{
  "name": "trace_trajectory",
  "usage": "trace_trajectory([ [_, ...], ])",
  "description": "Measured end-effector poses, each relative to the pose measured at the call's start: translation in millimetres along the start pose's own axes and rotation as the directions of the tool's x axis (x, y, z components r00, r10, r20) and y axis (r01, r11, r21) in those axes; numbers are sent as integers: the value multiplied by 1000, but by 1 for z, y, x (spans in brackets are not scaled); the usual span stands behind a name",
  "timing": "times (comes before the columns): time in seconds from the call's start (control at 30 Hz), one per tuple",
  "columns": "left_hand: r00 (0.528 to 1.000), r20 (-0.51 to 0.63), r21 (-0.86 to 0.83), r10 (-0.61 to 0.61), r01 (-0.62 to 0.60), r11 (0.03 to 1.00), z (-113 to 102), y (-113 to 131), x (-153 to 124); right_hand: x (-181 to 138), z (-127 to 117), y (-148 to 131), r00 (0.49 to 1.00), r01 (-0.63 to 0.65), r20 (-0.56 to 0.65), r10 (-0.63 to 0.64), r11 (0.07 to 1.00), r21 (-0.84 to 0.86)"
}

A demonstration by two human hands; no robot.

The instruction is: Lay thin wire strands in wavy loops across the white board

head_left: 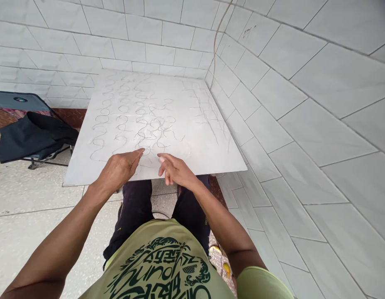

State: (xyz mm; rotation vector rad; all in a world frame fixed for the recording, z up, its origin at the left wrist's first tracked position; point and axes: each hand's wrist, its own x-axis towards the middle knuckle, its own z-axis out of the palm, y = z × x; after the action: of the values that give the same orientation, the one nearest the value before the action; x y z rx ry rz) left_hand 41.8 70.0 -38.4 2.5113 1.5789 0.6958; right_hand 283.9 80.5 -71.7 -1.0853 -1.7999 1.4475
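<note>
A white board [86, 166] lies in front of me, covered with several thin bent wire pieces [149, 128] in wavy rows. My left hand [119, 168] rests at the board's near edge, fingers together and stretched toward a wire loop. My right hand [175, 168] hovers beside it, index finger out and the other fingers curled loosely. Neither hand visibly holds anything. Straighter wire strands [211, 116] lie along the board's right side.
White tiled walls [304, 124] close in behind and on the right, touching the board. A folding chair with dark cloth [30, 137] stands on the floor at left. A thin cable [219, 37] hangs down in the corner. My legs are under the board.
</note>
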Motion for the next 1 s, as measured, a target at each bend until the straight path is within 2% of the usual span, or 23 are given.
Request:
trace_trajectory([
  [0.1,999,-26,-13,34,-34,999,-7,-2,3,-4,-14,0,989,-109,127,76,955,276],
  [0.23,998,-13,-17,58,-59,998,-12,-2,5,-10,-20,3,963,-164,266,49,888,429],
  [0.4,999,0,9,38,-38,999,-9,-3,5,-15,-9,2,971,-181,233,49,786,591],
  [0.47,1000,11,16,11,-11,1000,-7,-2,4,-15,-2,1,981,-169,180,74,783,599],
  [0.53,999,18,2,-27,27,1000,-5,-1,3,-16,5,1,990,-130,125,71,820,558],
  [0.67,995,46,-20,-84,85,996,-5,0,3,-18,16,1,999,-38,48,22,934,355],
  [0.8,998,63,-33,19,-17,999,-8,0,5,-18,18,3,998,-64,13,63,950,305],
  [0.87,995,77,-121,57,-47,991,-9,-1,8,-18,18,5,998,-68,9,68,953,294],
  [0.9,995,90,-186,41,-24,982,-10,-2,9,-18,18,6,998,-64,15,62,955,289],
  [1.0,982,176,-418,-64,133,899,-13,-6,14,-19,17,7,997,-58,60,40,940,337],
])
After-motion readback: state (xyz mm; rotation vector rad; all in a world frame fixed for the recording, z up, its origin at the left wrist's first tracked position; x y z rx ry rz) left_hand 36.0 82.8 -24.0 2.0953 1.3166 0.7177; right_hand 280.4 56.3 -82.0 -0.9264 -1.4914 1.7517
